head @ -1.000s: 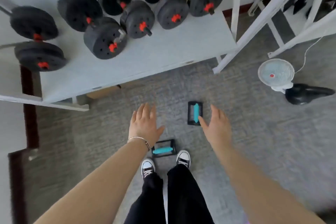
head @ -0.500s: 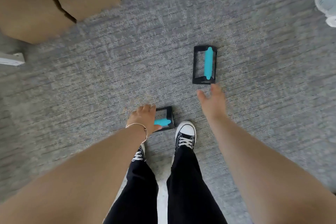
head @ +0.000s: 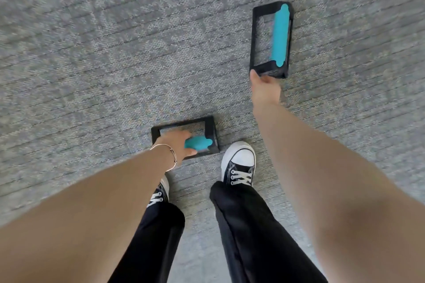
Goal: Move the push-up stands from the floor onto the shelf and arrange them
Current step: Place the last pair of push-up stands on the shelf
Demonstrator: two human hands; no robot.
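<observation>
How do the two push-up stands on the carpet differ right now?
The near stand lies with its teal grip running sideways; the far stand has its grip pointing away from the person. The left hand is wrapped over the near stand's grip, hiding part of it; the right hand only touches the far stand's closest end, its grip fully visible. Both have black rectangular frames and sit on the carpet.

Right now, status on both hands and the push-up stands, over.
Left hand wrapped on near stand teal grip. Right hand at far stand near end, grasp unclear. Both stands on carpet. Nothing in the way; shelf out of view.
</observation>
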